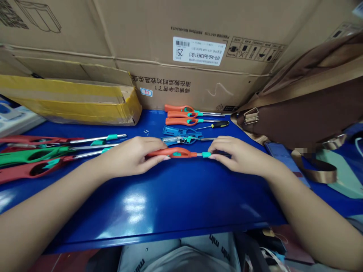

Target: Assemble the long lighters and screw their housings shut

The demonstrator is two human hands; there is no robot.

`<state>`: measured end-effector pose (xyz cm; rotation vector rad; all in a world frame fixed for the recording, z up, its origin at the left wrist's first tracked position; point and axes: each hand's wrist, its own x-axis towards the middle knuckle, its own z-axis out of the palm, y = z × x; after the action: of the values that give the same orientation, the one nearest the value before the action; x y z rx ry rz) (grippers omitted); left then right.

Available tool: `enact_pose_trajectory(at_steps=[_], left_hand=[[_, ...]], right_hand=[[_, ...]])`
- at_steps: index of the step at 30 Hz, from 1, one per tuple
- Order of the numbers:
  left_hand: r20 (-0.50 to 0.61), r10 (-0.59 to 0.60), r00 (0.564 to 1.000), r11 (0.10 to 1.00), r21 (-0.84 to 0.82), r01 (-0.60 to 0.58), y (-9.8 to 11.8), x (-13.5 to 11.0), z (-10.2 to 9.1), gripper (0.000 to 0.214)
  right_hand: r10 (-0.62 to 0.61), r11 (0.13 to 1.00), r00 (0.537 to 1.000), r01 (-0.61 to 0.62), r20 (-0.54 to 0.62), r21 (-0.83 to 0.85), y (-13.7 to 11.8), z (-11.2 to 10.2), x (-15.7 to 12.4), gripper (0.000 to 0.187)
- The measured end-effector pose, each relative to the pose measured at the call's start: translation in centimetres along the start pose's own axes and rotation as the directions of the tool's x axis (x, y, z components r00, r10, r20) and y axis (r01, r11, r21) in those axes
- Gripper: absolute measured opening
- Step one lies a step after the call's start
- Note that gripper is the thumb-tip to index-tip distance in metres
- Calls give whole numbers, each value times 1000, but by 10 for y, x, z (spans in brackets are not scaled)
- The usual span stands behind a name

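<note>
An orange gas lighter [184,152] with a teal trigger lies crosswise just above the blue table. My left hand [137,155] is closed around its handle end. At the other end, my right hand [241,154] pinches the metal tube by a teal sleeve [206,154]. Right behind it are opened blue lighter parts [177,130], with a metal tube and a teal trigger among them. Beyond those lies a screwdriver [221,124] with a black and yellow handle. Several small screws [146,132] are scattered to its left.
Three orange lighters [178,121] lie at the back. Red and green lighters [34,155] are at the left. A yellow-taped box [93,102] and a large carton [159,56] stand behind. A brown bag [300,102] and a phone [285,158] are at the right of the table [170,200].
</note>
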<state>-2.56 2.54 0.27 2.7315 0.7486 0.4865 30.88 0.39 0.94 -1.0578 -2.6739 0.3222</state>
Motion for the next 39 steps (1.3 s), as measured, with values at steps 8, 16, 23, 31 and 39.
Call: enact_pose_trajectory(at_steps=[8, 16, 23, 31, 39], left_hand=[[8, -32, 999, 989, -144, 32, 11, 5, 18, 30], [-64, 55, 996, 997, -51, -58, 16, 1, 21, 23], [-85, 9, 996, 994, -103, -18, 21, 1, 25, 25], [-5, -52, 999, 984, -174, 50, 18, 6, 26, 30], [143, -77, 987, 976, -191, 104, 15, 5, 24, 33]], right_hand=[[-35, 999, 999, 35, 2, 23, -13, 18, 4, 21], [-43, 992, 999, 46, 26, -117, -17, 22, 4, 30], [-117, 980, 989, 100, -94, -171, -15, 31, 2, 27], [-137, 972, 990, 126, -41, -200, -14, 34, 5, 31], [46, 997, 998, -48, -35, -58, -1, 11, 2, 26]])
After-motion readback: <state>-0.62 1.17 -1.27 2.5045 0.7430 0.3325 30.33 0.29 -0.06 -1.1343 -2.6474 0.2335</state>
